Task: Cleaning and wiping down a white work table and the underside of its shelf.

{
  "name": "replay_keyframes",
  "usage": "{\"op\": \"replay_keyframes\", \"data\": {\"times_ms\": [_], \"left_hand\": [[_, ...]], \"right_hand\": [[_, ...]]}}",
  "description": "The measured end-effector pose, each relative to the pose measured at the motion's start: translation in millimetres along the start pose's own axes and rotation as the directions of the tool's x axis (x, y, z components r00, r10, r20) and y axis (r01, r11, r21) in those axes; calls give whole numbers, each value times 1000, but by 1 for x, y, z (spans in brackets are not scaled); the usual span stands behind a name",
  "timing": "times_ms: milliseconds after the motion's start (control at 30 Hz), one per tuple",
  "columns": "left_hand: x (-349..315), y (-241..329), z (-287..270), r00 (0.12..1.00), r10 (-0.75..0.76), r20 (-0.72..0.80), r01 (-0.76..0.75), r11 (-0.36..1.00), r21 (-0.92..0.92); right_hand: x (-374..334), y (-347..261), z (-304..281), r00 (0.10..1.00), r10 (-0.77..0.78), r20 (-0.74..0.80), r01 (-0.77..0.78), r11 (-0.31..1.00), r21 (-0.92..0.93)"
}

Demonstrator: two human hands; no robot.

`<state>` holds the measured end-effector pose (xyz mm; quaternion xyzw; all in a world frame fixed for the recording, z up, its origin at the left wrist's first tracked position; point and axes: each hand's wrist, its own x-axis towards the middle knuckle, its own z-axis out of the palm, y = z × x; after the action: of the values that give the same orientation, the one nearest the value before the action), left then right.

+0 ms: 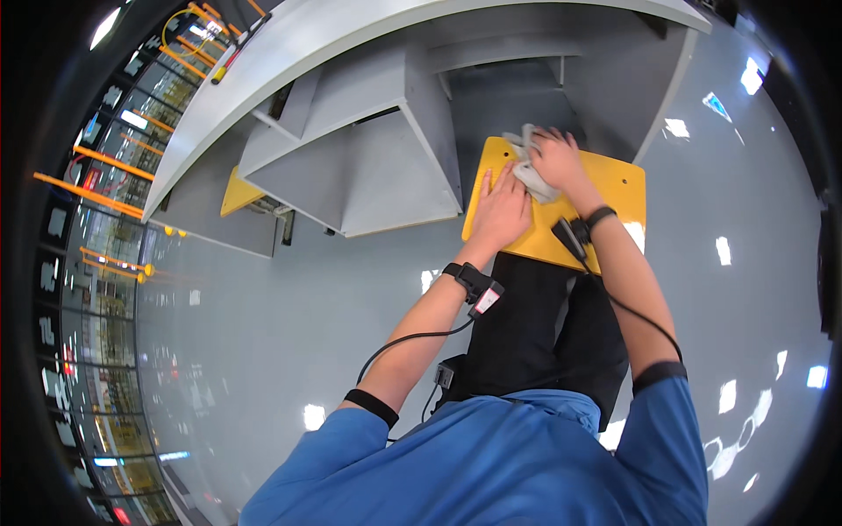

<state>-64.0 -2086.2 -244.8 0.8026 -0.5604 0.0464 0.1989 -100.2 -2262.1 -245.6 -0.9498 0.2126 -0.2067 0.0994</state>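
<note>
A flat yellow board (616, 188) with rounded corners and small holes lies just beyond my knees. Bunched under my right hand (559, 161) is a pale grey cloth (537, 186), pressed against the board and held near its far edge. My left hand (504, 209) rests flat on the board's left part, fingers stretched out, with its fingertips beside the cloth. Part of the cloth is hidden beneath my right palm.
A grey desk (351, 53) with an open cabinet (386, 175) stands in front of me. Another yellow panel (239, 193) sits under its left end. Black cables (645, 324) run from my wrists along both arms. A yellow-handled tool (219, 75) lies on the desk's left.
</note>
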Motion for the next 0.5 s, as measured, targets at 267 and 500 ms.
{"op": "replay_keyframes", "data": {"times_ms": [267,500], "left_hand": [[-4,0,1,998,-52,-24,53,998,38],[-6,10,-2,996,-66,-59,67,997,30]], "right_hand": [[-6,28,-31,956,238,174,-246,969,23],[-116,99,-73,906,375,-197,-358,927,114]]}}
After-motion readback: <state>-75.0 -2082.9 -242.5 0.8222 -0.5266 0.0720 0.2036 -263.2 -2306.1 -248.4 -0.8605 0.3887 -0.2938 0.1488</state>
